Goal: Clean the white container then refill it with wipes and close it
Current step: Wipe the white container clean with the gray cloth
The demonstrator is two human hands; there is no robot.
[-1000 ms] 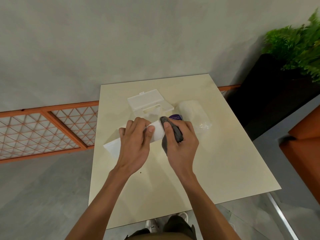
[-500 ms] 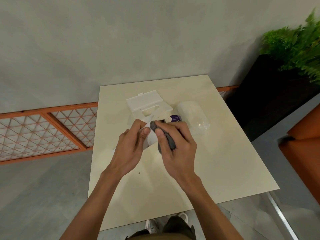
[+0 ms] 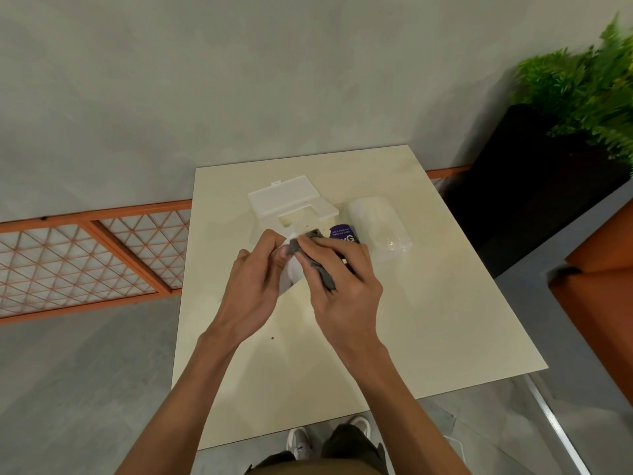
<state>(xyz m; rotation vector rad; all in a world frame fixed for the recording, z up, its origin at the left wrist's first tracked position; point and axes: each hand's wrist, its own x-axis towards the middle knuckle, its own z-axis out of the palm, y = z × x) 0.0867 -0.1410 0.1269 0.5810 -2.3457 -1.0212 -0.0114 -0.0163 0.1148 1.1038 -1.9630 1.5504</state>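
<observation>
table: cream rectangular table [image 3: 428,320], its far edge close to the grey wall and its near edge just above the person's shoes
open room: broad tabletop lies nearer than the hands and to their right; the items sit in the far half, back from every edge
white container [image 3: 292,269]: held up just over the table's middle, between both hands
container axis: only a white strip shows between the palms, so its long axis and facing cannot be told
left hand [image 3: 255,286]: fingers curled round the container's left side, thumb on top
right hand [image 3: 346,286]: fingers pinch a grey cloth [image 3: 325,275] and press it on the container's upper right
lid [image 3: 287,197]: lies flat beyond the hands, flap open, long axis roughly along the far edge
wipes pack [image 3: 376,224]: clear pack with a purple label, just right of the lid, long axis pointing away from the person
surroundings: orange lattice railing [image 3: 85,255] left, black planter [image 3: 531,183] with a fern right
</observation>
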